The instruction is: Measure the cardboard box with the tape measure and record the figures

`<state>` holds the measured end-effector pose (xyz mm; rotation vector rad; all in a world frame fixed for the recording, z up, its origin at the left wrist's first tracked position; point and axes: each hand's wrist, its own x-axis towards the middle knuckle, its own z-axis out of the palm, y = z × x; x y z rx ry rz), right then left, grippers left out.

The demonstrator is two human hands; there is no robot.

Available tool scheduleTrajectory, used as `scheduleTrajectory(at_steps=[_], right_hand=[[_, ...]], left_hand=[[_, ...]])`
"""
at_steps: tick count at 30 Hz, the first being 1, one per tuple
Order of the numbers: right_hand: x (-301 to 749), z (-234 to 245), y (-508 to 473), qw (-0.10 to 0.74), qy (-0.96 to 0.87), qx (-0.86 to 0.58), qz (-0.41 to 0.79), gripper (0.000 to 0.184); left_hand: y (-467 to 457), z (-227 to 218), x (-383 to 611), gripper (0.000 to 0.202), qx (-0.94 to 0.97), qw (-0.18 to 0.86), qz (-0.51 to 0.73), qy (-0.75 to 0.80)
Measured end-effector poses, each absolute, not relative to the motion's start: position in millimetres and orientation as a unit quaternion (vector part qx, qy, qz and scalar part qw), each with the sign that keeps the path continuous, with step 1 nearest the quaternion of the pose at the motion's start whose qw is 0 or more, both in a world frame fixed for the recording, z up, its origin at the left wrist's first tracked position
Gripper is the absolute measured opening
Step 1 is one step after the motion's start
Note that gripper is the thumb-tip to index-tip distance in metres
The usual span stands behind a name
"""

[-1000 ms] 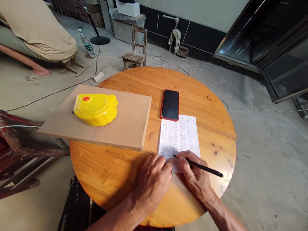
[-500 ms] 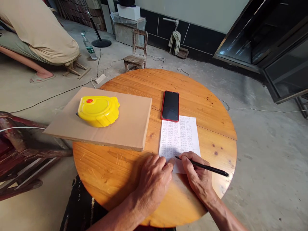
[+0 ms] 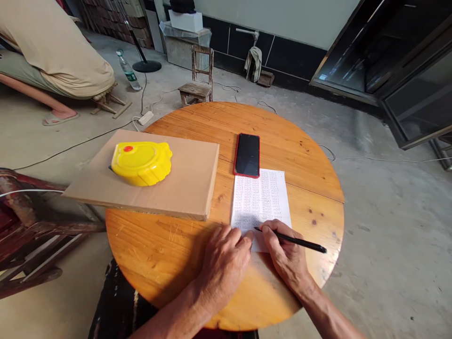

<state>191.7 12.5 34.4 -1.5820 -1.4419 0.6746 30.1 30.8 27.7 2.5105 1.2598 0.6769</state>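
My right hand [image 3: 287,252] pinches a black pen [image 3: 303,243], its tip touching the lower part of a white sheet of paper [image 3: 261,197]. Rows of small handwritten characters cover most of the sheet. At the paper's lower left corner rests my left hand [image 3: 228,254], fingers curled in and thumb lying on the sheet; nothing shows in its grasp, though the fingertips are hidden. A phone [image 3: 247,154] in a red case, screen dark, lies over the paper's top edge.
A cardboard slab [image 3: 190,174] bearing a yellow tape-measure-shaped case [image 3: 141,162] overhangs the left of the round wooden table [image 3: 282,132]. Beyond stand a small wooden chair [image 3: 196,89], a plastic bottle [image 3: 129,70] and a seated person [image 3: 60,52]. Cables cross the floor.
The pen's tip has shifted slightly on the paper, and its back end has swung a little up and left. My left hand stays on the paper's corner. The whole view has moved slightly.
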Motion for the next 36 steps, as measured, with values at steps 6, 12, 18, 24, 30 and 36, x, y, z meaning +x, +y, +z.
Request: scheduleTrajectory(at_steps=[6,12,18,24,30,36], right_hand=[[191.5,35.3,14.6,0.434,-0.567,-0.638,0.287,0.020],[195.4,32.0,13.7,0.451,-0.533,-0.642,0.317,0.024],[194.2,33.4,17.9,0.498,-0.477,-0.626,0.363,0.034],[191.9,43.9,21.2,0.545,-0.429,-0.610,0.383,0.039],[190.6,51.3,22.5,0.530,-0.424,-0.602,0.421,0.037],[194.7,54.3,25.1,0.504,-0.405,-0.599,0.472,0.034]], left_hand=[[30.0,26.5,29.3,0.023,0.862,0.130,0.222,0.436],[28.0,24.9,30.4,0.026,0.859,0.128,0.231,0.438],[31.5,4.8,28.7,0.032,0.869,0.086,0.291,0.391],[37.2,-7.8,29.5,0.031,0.873,0.055,0.312,0.371],[26.1,21.5,29.8,0.027,0.859,0.102,0.272,0.422],[27.2,28.2,29.9,0.022,0.863,0.112,0.229,0.436]])
